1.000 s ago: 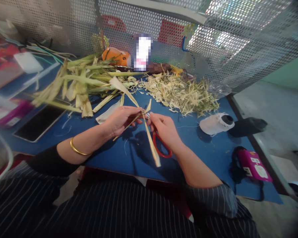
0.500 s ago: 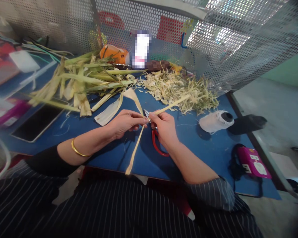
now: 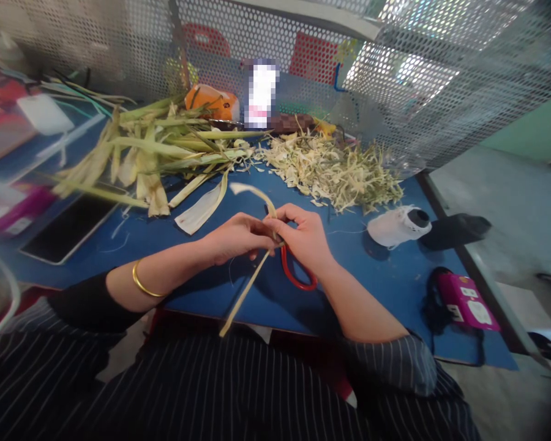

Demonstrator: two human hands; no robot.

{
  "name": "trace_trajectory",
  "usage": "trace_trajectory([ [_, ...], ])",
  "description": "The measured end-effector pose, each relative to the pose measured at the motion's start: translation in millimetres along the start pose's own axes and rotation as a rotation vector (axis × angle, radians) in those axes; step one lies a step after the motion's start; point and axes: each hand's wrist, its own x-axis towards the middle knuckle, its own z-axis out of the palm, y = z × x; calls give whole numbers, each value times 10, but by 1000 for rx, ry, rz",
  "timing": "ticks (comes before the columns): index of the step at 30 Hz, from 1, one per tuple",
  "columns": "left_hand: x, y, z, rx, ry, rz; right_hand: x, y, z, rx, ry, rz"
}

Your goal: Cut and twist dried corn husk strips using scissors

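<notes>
My left hand point(image 3: 237, 237) pinches a pale, narrow strip of dried leaf or husk point(image 3: 244, 297) in front of me. My right hand point(image 3: 305, 237) meets it, thumb and fingers closed on the same strip where it crosses. One end curls up and away above the fingers, while the other slants down past the table's front edge. Fingers hide the crossing itself. Red-handled scissors point(image 3: 299, 283) are beneath my right hand, their blades mostly covered. A broad pale husk piece point(image 3: 202, 209) lies on the table beyond my left hand.
Long green-yellow husks point(image 3: 156, 147) are heaped at the back left, beside shredded scraps point(image 3: 330, 165). A white thread spool point(image 3: 395, 226) and a black one point(image 3: 459, 231) lie at right, near a magenta box point(image 3: 469, 300). A phone point(image 3: 71, 226) lies at left. A perforated metal screen point(image 3: 312, 55) stands behind.
My hands have come closer together and slightly lower. The strip end that pointed up and right from my right hand no longer shows; the upper loop has become a single curled end.
</notes>
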Motion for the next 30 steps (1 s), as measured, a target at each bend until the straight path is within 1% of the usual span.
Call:
trace_trajectory([
  [2, -2, 4, 14, 0, 23, 0, -3, 9, 16, 88, 18, 71],
  [5, 1, 0, 18, 28, 59, 16, -24, 26, 41, 137, 105, 122],
  [10, -8, -16, 8, 70, 24, 57, -73, 78, 124, 179, 184, 160],
  [13, -12, -22, 11, 55, -14, 47, -96, 113, 180, 168, 235, 157],
  [15, -8, -25, 22, 34, -19, 33, -95, 131, 192, 153, 250, 143],
  [17, 3, -26, 31, 6, 8, 15, -71, 137, 161, 132, 226, 115],
  [19, 17, -22, 23, -45, 64, -1, -29, 125, 84, 93, 152, 58],
  [22, 39, -4, -35, -131, 151, -12, 47, 92, -82, -5, -37, -74],
  [24, 47, 16, -92, -179, 163, -2, 88, 75, -186, -115, -167, -172],
  [25, 49, 26, -117, -195, 157, 6, 103, 71, -226, -175, -209, -214],
  [27, 47, 41, -150, -200, 149, 15, 120, 72, -276, -269, -231, -270],
  [30, 36, 49, -149, -123, 163, 11, 117, 96, -276, -332, -159, -316],
])
